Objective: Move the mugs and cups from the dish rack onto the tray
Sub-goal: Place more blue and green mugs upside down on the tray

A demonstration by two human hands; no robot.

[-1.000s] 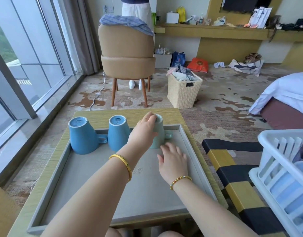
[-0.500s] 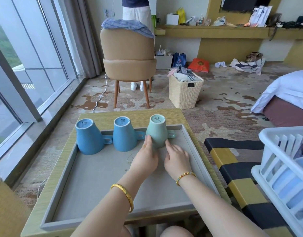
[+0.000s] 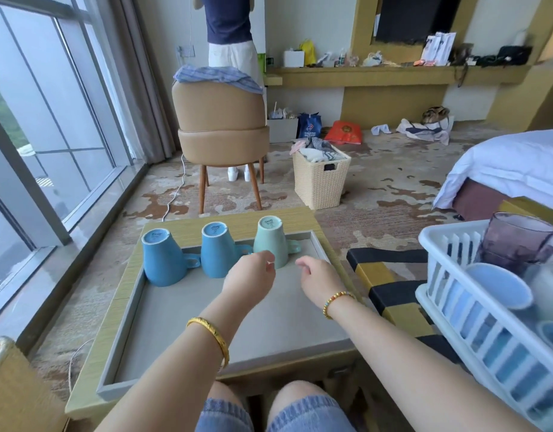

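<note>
While three mugs stand upside down in a row along the far edge of the tray (image 3: 163,310), both hands hover over it, empty, touching nothing. Left hand (image 3: 250,277) sits just in front of the green mug (image 3: 271,241), fingers loosely curled, not gripping. Right hand (image 3: 319,279) hangs near the tray's right rim, fingers curled and blurred, also holding nothing. Hands are apart, with bare tray between them. Middle blue mug (image 3: 215,249) is left of the green mug, and the left blue mug (image 3: 161,258) is beyond it; handles point right. Tray rests on a yellow table (image 3: 287,219). Right of the tray, well apart, a white rack (image 3: 487,335) holds a purple glass (image 3: 515,241), a pale blue cup (image 3: 496,283) and more blue cups, partly hidden behind the slats. A striped black-and-yellow surface (image 3: 390,275) lies between tray and rack. Beyond the tray are a tan chair (image 3: 219,126) and a wicker basket (image 3: 320,179). A person stands behind the chair.
</note>
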